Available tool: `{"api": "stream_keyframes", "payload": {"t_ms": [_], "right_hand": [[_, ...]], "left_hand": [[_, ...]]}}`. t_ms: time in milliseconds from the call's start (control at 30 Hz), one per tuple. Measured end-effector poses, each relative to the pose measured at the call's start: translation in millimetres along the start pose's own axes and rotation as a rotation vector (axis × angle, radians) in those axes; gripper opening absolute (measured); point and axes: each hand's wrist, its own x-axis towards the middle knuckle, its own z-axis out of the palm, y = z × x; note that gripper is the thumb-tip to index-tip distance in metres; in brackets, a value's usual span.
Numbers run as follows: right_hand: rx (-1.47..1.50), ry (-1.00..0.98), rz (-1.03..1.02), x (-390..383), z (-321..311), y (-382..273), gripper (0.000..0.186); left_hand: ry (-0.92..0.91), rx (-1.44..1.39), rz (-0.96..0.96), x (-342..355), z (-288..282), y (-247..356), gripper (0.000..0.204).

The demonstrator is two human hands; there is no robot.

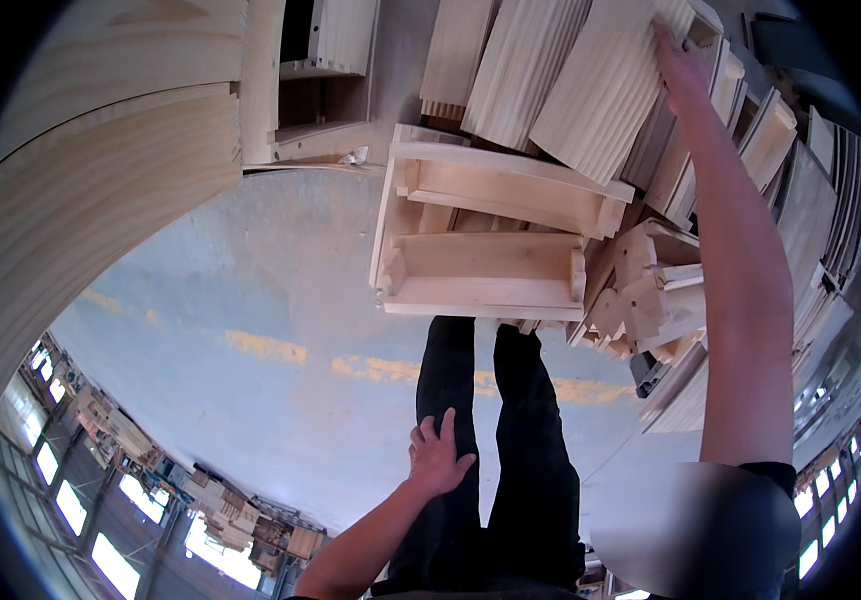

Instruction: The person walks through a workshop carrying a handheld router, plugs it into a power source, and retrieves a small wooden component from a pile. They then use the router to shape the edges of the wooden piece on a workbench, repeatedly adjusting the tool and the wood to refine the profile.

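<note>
My right arm reaches far forward to the upper right. My right hand (pixel 683 72) touches the edge of a stack of pale wooden boards (pixel 601 90), its visible fingers stretched and apart; the rest of its fingers are hard to make out. Down at the lower middle, my left hand (pixel 438 460) is held in front of my left leg with its fingers spread and nothing in them. Between the stack and my legs sits a pale wooden frame (pixel 486 308) with open box-like compartments.
More board stacks (pixel 511 70) lean left of the touched one. Cut wooden parts (pixel 651 290) are piled below my right forearm. A large curved wooden panel (pixel 111 210) fills the left side, next to a wooden cabinet (pixel 326 130). A worn yellow line (pixel 381 368) crosses the grey floor (pixel 261 260).
</note>
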Motion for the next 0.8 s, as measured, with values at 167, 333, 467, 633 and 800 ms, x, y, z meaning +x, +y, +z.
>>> {"api": "stream_keyframes", "payload": {"t_ms": [167,333,467,633,800], "right_hand": [[-0.434,-0.015,-0.219,-29.5,2.2,-12.0,0.075],[-0.451,0.107,-0.508,-115.1,2.4,20.2,0.049],[-0.234,-0.325,-0.112,-297.6,-22.6,26.5,0.024],[-0.286,-0.707,-0.031,-501.8,-81.6,96.9,0.026],[-0.299,-0.777,0.353,-589.1,-160.8,64.9,0.040]], "left_hand": [[-0.002,0.016,-0.003,-0.9,6.2,-5.8,0.097],[-0.057,0.042,-0.014,6.3,5.2,-11.4,0.101],[-0.075,0.074,-0.043,7.8,7.5,-20.4,0.104],[-0.072,0.184,-0.057,9.9,10.7,-19.9,0.106],[-0.030,0.400,-0.023,-3.3,3.7,6.6,0.102]]}}
